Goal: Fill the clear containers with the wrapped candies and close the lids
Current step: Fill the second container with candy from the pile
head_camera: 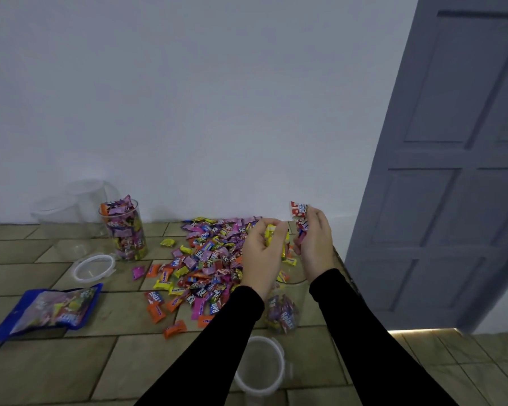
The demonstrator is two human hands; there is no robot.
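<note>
1. Wrapped candies (210, 260) lie in a loose heap on the tiled floor (56, 370) against the white wall (188, 98); the wrappers point every which way, with no shared long axis, and there are too many to count.
2. Clear containers number at least three upright: a full one (125, 230) at the left of the heap, a partly filled one (285, 306) under the hands, and empty ones (79, 206) blurred by the wall, whose count I cannot tell.
3. Two lids lie flat on the floor: one (94, 266) beside the full container, one (261, 364) near the bottom edge between the black sleeves (364, 332).
4. One blue candy bag (47, 309) lies flat at the left, its long axis running left to right, well apart from the heap.
5. Left hand (261, 253) has its fingers curled round several yellow candies above the partly filled container.
6. Right hand (313, 241), just beside it, grips a bunch of red-and-white candies that stick up past the fingertips.
7. Grey door (452, 171) stands to the right, its edge close to the right hand; bare floor opens to the left and toward the camera.
</note>
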